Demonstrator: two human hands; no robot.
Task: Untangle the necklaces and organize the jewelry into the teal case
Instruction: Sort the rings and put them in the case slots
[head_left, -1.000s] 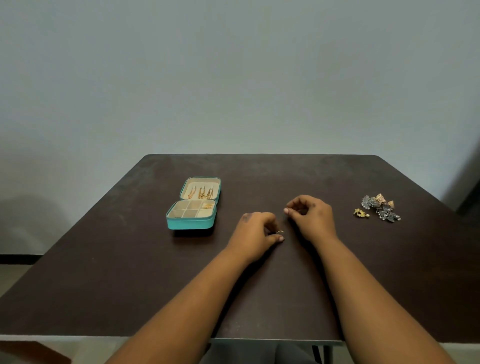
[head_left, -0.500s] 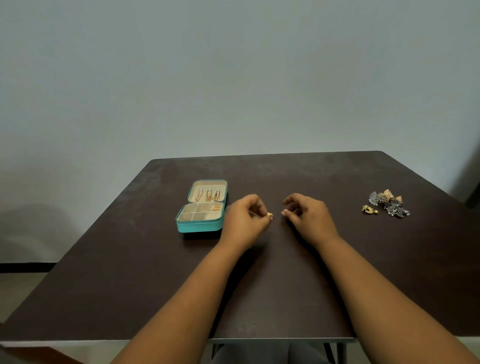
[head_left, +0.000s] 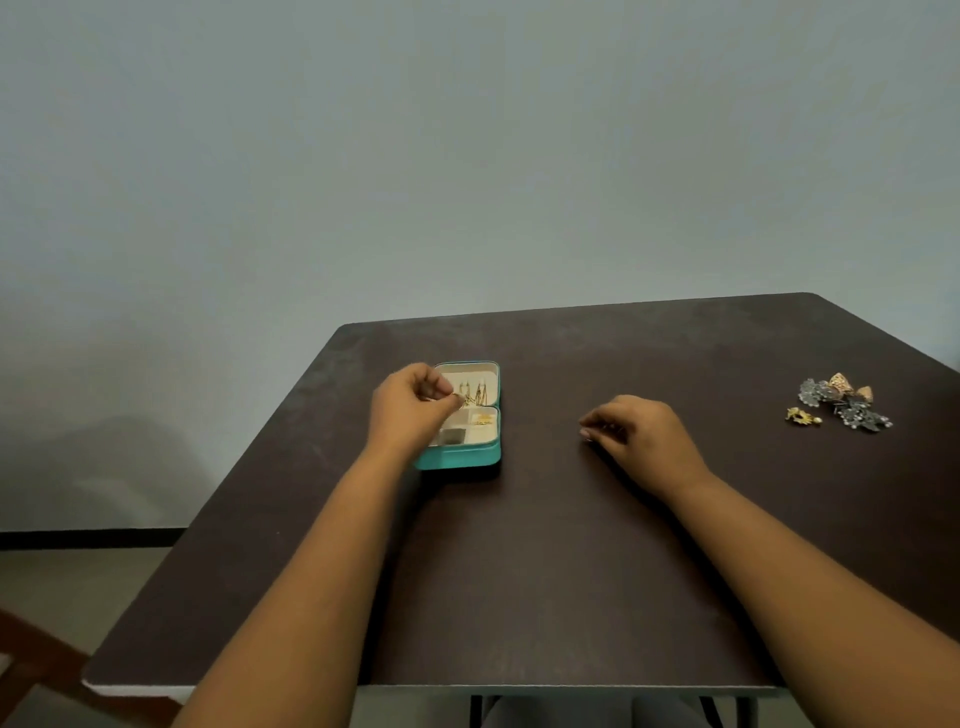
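Observation:
The open teal case (head_left: 462, 457) lies on the dark table (head_left: 545, 571), with gold pieces hanging in its cream lid and small compartments below. My left hand (head_left: 408, 408) hovers over the case's left side, pinching a small gold ring between thumb and fingers. It hides the left compartments. My right hand (head_left: 641, 431) rests on the table to the right of the case, fingers curled; whether it holds anything I cannot tell. A pile of silver and gold jewelry (head_left: 844, 402) lies at the far right.
A small gold piece (head_left: 802, 417) sits just left of the pile. The table's right edge runs close behind the pile. A grey wall stands behind the table, and a wooden chair part (head_left: 31, 660) shows at bottom left.
My left hand lifted the small gold ring from the table's middle and carried it left over the case. My right hand stayed near the middle. The view shifted left.

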